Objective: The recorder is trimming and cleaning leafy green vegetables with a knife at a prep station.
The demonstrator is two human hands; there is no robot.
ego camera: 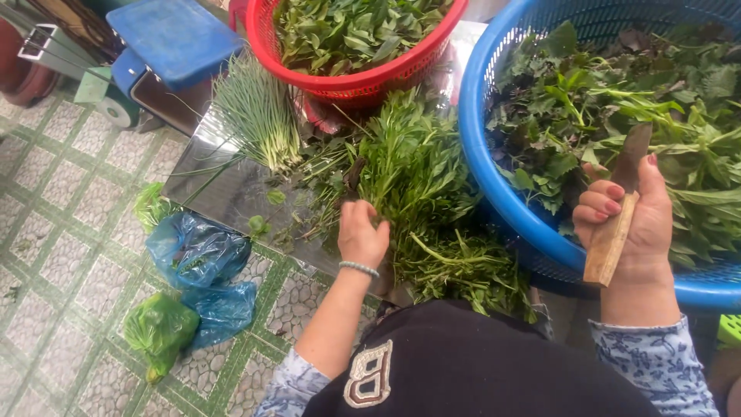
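Metal counter [224, 197] over tiled floor: leafy herb bundle [421, 177] lies stems-near, tips-far, directly under the left hand [361, 235], fingers curled on it. Right hand [633, 224], farther right, grips a wooden-handled knife [617, 224] over the blue basket [502, 193].

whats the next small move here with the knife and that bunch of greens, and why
Probably bring the right hand and its knife across to the leafy bunch, since the left hand already grips it on the metal table while the knife hovers over the blue basket.
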